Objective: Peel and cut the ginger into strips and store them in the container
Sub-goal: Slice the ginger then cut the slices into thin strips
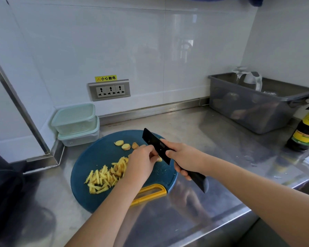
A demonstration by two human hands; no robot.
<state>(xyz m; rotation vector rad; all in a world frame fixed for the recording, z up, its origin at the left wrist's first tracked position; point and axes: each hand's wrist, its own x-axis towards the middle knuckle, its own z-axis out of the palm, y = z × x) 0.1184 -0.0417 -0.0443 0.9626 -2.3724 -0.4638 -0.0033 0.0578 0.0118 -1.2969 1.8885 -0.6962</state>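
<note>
A round blue cutting board (89, 168) with a yellow handle lies on the steel counter. A heap of yellow ginger strips (105, 177) covers its left part, and three ginger slices (126, 146) lie near its far edge. My left hand (141, 163) curls its fingers over a small ginger piece (159, 159) beside the blade. My right hand (184, 157) grips a black knife (154, 142), blade pointing away and left, held close against the left fingers. Two stacked lidded containers (77, 123) stand behind the board in the corner.
A grey plastic bin (253, 107) holding a kettle stands at the back right. A dark sauce bottle (306, 129) stands at the right edge. A wall socket strip (109, 90) is on the tiles. Something dark lies at the left edge.
</note>
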